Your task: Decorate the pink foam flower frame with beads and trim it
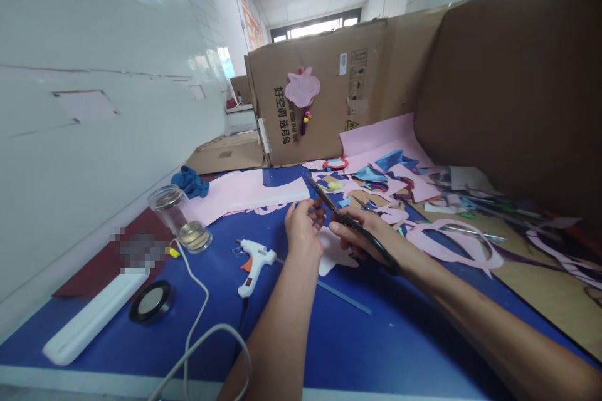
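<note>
My right hand [364,232] grips a pair of scissors [371,241] by the black handles. A long dark blade points up and left, past the fingertips of my left hand [303,225]. The left fingers are curled in a pinch; whatever they may hold is too small or hidden to make out. Under both hands lies a pale pink cut-out [333,254] with a wavy edge, partly covered by the right hand. Left of my left forearm a white hot glue gun [254,266] rests on its side, and a translucent strip [345,297] lies between my forearms.
A glass jar [181,219], a roll of black tape [150,302] and a white cable [200,288] are on the left. Pink sheets [235,194] and scraps [446,241] spread across the blue table [367,351]. A cardboard box [329,100] with a pink ornament [302,88] stands behind.
</note>
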Action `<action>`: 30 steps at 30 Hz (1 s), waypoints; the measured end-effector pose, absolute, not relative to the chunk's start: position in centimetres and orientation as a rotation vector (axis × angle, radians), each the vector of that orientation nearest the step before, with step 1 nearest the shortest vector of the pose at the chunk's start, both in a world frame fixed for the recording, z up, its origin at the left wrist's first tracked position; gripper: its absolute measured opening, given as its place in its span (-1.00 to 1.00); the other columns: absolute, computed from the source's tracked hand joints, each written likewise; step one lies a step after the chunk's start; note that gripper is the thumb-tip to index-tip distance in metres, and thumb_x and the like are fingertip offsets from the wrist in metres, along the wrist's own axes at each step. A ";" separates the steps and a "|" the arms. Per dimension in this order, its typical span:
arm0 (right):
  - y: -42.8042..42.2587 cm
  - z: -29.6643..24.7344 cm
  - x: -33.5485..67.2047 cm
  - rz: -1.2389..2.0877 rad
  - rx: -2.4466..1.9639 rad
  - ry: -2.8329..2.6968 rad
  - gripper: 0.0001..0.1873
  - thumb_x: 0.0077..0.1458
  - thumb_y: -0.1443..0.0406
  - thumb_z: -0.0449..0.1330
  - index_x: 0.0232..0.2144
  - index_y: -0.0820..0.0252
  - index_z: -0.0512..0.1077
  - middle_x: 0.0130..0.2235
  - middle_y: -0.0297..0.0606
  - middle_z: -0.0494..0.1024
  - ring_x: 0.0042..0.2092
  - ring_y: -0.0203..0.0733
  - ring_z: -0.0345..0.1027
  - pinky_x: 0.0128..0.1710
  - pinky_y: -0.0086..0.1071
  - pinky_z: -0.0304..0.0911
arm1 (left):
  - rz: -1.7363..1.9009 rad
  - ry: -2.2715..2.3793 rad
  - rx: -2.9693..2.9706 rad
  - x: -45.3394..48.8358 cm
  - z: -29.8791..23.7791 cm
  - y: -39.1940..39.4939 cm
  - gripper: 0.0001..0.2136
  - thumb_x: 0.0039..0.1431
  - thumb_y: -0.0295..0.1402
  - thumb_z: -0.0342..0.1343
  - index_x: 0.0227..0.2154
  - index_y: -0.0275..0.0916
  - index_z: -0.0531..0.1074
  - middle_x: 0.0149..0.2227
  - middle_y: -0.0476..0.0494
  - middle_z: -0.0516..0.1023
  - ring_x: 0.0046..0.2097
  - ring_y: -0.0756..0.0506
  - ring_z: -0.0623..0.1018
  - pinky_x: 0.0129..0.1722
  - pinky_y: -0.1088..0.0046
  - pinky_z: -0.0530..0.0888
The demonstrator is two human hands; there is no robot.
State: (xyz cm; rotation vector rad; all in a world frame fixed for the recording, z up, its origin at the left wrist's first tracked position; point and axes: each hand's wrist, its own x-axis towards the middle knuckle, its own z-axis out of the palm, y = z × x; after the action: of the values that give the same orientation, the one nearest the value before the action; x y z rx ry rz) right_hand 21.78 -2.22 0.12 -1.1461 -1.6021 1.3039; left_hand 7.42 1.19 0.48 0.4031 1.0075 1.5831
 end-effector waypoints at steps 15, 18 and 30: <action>-3.1 0.5 21.2 1.340 -1.145 -1.592 -0.47 0.10 -0.16 0.35 -0.21 0.12 0.38 -0.46 -0.38 0.48 -0.51 -0.28 0.33 -0.56 -0.42 0.27 | 1.577 1.014 0.390 7.6 0.3 1.4 -0.87 -0.10 -0.46 0.20 -0.39 -0.31 0.51 -0.38 -0.13 0.63 -0.47 0.00 0.54 -0.43 0.48 0.43; -3.1 0.5 21.3 1.358 -1.125 -1.587 -0.47 0.08 -0.12 0.38 -0.18 0.12 0.38 -0.45 -0.39 0.49 -0.49 -0.27 0.34 -0.54 -0.42 0.29 | 1.569 1.008 0.401 7.7 0.4 1.3 -0.86 -0.10 -0.47 0.20 -0.40 -0.30 0.50 -0.38 -0.14 0.63 -0.48 0.00 0.54 -0.44 0.47 0.44; -2.7 -0.1 21.5 1.254 -1.104 -1.664 -0.54 0.20 -0.12 0.27 -0.18 0.12 0.37 -0.42 -0.39 0.47 -0.51 -0.28 0.32 -0.54 -0.40 0.27 | 1.579 0.986 0.436 7.7 0.6 1.1 -0.90 -0.10 -0.47 0.19 -0.43 -0.32 0.49 -0.39 -0.17 0.63 -0.48 -0.02 0.54 -0.44 0.46 0.46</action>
State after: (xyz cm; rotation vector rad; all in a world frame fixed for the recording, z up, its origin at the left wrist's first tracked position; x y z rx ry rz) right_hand 21.51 -2.72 -0.06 -1.1043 -1.6637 1.2540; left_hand 7.74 1.06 0.62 0.4360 0.9860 1.5790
